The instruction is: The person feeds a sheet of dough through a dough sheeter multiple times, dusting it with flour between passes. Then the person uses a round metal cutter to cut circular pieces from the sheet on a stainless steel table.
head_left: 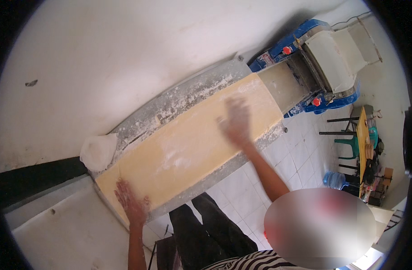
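Dough sheet (pixel 183 144): long, thick, pale-yellow slab with fairly straight edges and patchy white flour on top, lying lengthwise on the floured grey tabletop (pixel 183 105), one end right by the chute of the blue dough roller (pixel 314 67). Left hand (pixel 131 204) is at the opposite end, by the near corner, palm down, fingers spread and pointing away from the body, gripping nothing. Right hand (pixel 236 120) is motion-blurred over the roller-side half, arm reaching out, fingers extended, thumb apart, nothing held; can't tell if it's touching.
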Action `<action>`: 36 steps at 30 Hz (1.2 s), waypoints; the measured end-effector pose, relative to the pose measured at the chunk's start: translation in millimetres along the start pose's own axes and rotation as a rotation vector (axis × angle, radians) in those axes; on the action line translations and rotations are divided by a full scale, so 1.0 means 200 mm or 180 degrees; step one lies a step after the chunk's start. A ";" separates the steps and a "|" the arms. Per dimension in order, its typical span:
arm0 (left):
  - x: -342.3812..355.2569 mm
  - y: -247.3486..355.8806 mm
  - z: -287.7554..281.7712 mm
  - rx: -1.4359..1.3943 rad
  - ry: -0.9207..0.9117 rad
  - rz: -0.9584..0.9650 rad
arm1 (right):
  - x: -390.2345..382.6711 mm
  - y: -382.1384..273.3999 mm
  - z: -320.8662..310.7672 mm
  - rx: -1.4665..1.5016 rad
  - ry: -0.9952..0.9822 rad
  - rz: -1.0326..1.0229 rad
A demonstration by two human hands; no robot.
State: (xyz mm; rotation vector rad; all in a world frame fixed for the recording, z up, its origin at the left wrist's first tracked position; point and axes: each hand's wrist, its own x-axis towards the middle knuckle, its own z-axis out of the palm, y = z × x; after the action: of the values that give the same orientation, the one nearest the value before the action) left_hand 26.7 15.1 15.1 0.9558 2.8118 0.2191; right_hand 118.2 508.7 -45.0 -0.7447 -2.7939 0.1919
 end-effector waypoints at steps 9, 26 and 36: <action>0.24 0.57 0.15 -0.0330 -0.0364 0.0485 | 0.20 -0.36 -0.02 0.0389 -0.0249 -0.0752; 0.23 0.61 0.09 -0.0571 -0.0468 0.1239 | 0.10 0.61 -0.16 -0.0706 0.0278 0.1472; 0.00 0.12 -0.11 -0.1367 0.0623 0.0443 | -0.50 -1.32 0.04 0.1241 -0.0683 -0.0954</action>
State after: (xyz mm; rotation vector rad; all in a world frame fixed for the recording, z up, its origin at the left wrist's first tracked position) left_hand 36.6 33.4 40.4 1.0671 2.6874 0.9365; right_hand 76.3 230.6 -22.6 -0.2217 -2.8826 0.7704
